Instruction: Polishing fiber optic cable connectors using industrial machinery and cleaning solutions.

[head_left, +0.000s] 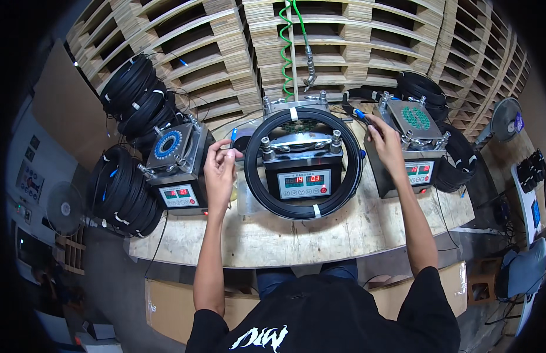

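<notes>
A large ring of black cable (251, 167), tied with white bands, stands in front of the middle bench machine (303, 172), whose red-lit display shows through the ring. To its left, my left hand (218, 170) is raised with thumb and fingers pinched on a blue-tipped cable connector (233, 135). On the other side, my right hand (386, 141) reaches between the middle and right machines. Its fingers are closed at a second blue-tipped connector (359, 113) on a dark cable. My fingers partly hide both cable ends.
Matching machines stand left (173, 159) and right (411, 132), one with a blue round fixture, one with green. Black cable coils (123, 188) are piled beside them on the wooden table (255, 244). A green air hose (286, 53) hangs before stacked pallets (208, 53).
</notes>
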